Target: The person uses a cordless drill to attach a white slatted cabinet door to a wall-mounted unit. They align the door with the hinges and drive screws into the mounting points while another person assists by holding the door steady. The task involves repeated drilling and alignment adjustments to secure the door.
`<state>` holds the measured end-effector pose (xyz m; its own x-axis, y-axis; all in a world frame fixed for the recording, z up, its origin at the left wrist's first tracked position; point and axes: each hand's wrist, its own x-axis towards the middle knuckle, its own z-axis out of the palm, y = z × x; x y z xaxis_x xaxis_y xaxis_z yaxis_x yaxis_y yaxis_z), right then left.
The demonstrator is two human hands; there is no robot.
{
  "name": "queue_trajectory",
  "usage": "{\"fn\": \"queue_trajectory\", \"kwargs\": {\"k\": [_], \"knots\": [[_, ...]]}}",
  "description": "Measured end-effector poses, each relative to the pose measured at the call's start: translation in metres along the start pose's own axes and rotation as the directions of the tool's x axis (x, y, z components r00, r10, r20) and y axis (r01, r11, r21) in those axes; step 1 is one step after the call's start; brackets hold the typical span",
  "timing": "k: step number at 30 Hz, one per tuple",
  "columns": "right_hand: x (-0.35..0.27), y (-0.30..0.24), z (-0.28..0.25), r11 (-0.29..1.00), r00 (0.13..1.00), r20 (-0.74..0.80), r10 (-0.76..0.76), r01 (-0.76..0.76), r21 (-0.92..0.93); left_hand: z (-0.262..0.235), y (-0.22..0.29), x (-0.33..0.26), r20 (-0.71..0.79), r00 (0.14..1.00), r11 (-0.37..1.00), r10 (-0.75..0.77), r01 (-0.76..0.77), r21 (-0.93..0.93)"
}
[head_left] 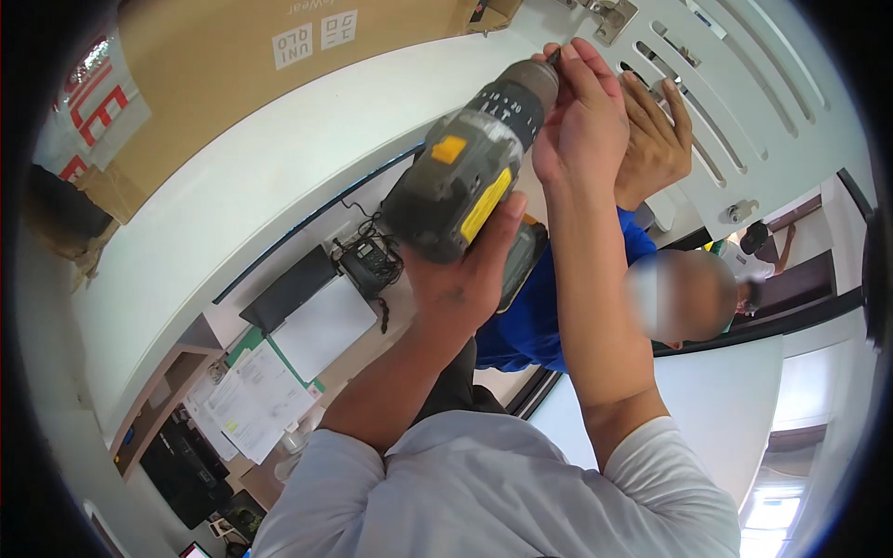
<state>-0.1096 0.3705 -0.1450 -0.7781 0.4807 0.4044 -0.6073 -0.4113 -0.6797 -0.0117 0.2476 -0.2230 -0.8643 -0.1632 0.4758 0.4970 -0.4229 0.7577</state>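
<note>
White shelf (279, 153) crosses the upper left, edges bowed by the lens; brown box (205, 93) stands on it; desk (398, 321) lies below, bearing phone (372, 263) and papers (260, 400); pale wall (51, 372) at far left; dark frame (800, 321) at right, second room visible past it; broad white surface (679, 409) below the frame, kind not determinable; strong light at window (774, 507), lower right.

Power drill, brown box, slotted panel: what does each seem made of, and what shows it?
Power drill: probably matte grey plastic with yellow parts, from its moulded contours. Brown box: apparently matte cardboard, from its dull faces and ragged corner. Slotted panel: perhaps pale painted metal, from its smooth surface and clean slots; plastic remains possible.
</note>
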Motion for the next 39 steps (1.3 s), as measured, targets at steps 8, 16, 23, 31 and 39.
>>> {"fn": "queue_trajectory", "kwargs": {"k": [8,16,23,31,39], "knots": [[0.030,0.009,-0.001,0.999,0.999,0.048,-0.021,0.019,0.028,0.021,-0.007,0.025,-0.061,0.998,0.999,-0.031,0.029,-0.041],[0.028,0.010,0.000,0.999,0.999,0.027,-0.044,0.044,-0.021,0.029,-0.001,0.029,-0.041,0.999,0.999,-0.030,0.028,-0.027],[0.031,0.010,0.010,0.994,1.000,-0.001,0.018,-0.018,0.107,0.038,-0.013,0.040,-0.034,0.995,0.995,0.092,-0.091,0.032],[0.052,0.020,0.007,0.984,0.998,0.064,-0.008,-0.004,0.177,0.055,0.008,0.062,-0.033,0.999,0.998,-0.025,0.023,-0.057],[0.060,0.016,0.008,0.976,0.991,0.131,0.038,-0.065,0.208,0.068,0.002,0.074,-0.041,0.994,0.985,-0.101,0.094,-0.146]]}}
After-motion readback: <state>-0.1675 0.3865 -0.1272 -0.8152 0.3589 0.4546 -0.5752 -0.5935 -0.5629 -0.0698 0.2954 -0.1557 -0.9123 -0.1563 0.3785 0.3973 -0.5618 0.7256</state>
